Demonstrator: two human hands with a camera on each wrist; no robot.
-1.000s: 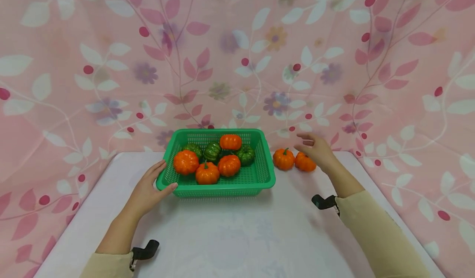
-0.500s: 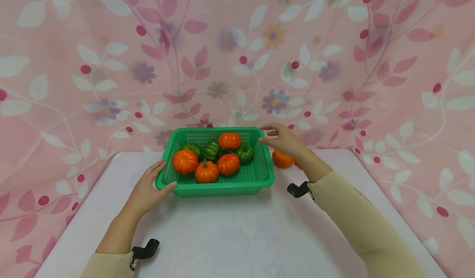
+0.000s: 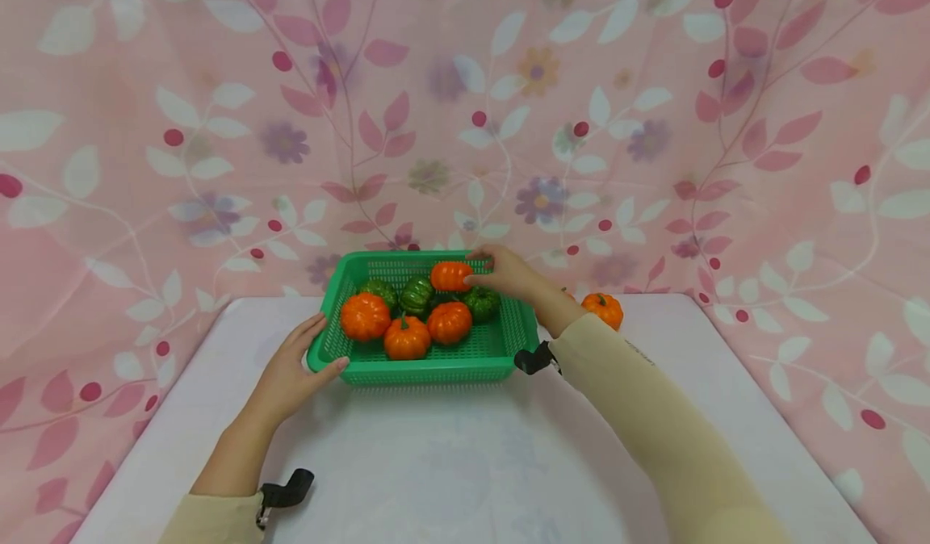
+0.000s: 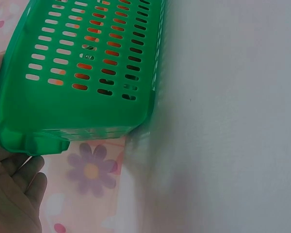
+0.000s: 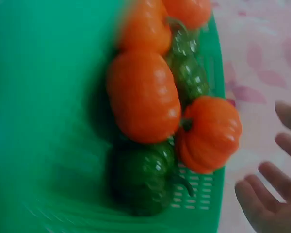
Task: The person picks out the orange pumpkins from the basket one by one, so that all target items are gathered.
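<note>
A green plastic basket (image 3: 436,370) holds several small pumpkins, some orange and some green. My left hand (image 3: 286,376) rests at its near left corner, the thumb along the front rim and the fairly straight fingers at the left rim. In the left wrist view those fingers (image 4: 34,182) show just under the rim. My right hand (image 3: 508,274) reaches over the right rim, fingers spread around the right end of an orange pumpkin (image 3: 450,276) at the back. The right wrist view shows a gap between the right hand (image 5: 276,194) and that orange pumpkin (image 5: 211,135).
Beside it sits a green pumpkin (image 3: 483,305). Right of the basket an orange pumpkin (image 3: 605,310) lies on the white table (image 3: 450,455), and another is mostly hidden behind the right forearm. A pink floral cloth (image 3: 465,108) hangs close behind the basket.
My right hand has moved left, from above the loose pumpkins on the table, across the basket's right rim to the back orange pumpkin. The left hand and basket have stayed put.
</note>
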